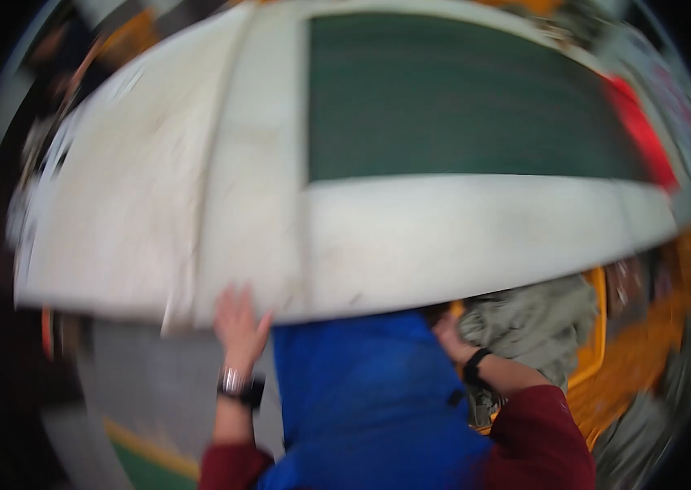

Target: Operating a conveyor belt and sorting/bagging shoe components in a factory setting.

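Resting with fingers spread and flat, the left hand (239, 320) touches the near edge of the wide white table (411, 245). The right hand (448, 333) is half hidden behind bright blue cloth (362, 392); its grip cannot be told. Just beside it, crumpled grey-green fabric (533, 322) fills a yellow bin (599, 327). Farther off, a dark green panel (460, 98) covers the tabletop.
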Action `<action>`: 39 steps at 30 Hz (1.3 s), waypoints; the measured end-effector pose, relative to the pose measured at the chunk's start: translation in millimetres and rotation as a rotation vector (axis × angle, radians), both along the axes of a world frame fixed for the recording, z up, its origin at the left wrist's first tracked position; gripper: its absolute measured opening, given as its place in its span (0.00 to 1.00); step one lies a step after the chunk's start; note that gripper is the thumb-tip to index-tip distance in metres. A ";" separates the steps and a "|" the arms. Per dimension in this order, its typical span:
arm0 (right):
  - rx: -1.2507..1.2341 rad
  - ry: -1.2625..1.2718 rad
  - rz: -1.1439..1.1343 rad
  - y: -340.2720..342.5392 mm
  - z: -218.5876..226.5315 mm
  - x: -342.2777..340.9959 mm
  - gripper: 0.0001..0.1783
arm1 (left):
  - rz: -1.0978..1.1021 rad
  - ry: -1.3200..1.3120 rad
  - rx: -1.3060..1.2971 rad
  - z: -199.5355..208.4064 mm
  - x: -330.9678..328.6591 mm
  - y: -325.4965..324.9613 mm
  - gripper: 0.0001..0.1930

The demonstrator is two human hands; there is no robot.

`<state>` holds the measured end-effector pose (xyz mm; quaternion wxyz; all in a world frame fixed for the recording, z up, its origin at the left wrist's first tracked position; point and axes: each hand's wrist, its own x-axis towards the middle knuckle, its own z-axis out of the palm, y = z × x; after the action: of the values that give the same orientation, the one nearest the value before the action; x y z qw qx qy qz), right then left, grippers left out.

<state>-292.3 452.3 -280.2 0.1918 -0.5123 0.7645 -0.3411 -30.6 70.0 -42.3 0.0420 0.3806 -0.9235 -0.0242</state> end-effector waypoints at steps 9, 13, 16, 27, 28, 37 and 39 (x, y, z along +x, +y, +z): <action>0.098 0.302 0.005 -18.4 78.0 -2.4 0.08 | 0.053 -0.101 0.030 10.0 -5.7 6.4 0.36; 0.131 0.418 0.035 -16.1 71.4 -5.8 0.08 | 0.035 -0.240 0.046 28.0 -25.3 18.1 0.33; 0.125 0.457 0.034 -12.3 67.6 -8.2 0.07 | -0.253 -0.918 -0.404 38.1 -44.7 41.7 0.31; 0.121 0.425 0.043 -18.6 80.3 -4.5 0.09 | -0.501 -1.269 -0.599 53.0 -56.8 49.7 0.29; 0.129 0.405 0.040 -18.9 80.7 -4.5 0.10 | -0.499 -1.269 -0.599 52.3 -57.9 50.0 0.29; 0.132 0.420 0.036 -22.1 88.0 -2.6 0.09 | -0.517 -1.305 -0.617 52.2 -61.4 50.5 0.27; 0.119 0.399 0.030 -21.6 86.1 -2.2 0.09 | -0.514 -1.292 -0.597 51.0 -61.0 50.3 0.27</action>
<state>-294.6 430.7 -194.1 0.0716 -0.5685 0.7985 -0.1845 -91.6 120.3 8.8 -0.4133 0.0640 -0.7914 0.4457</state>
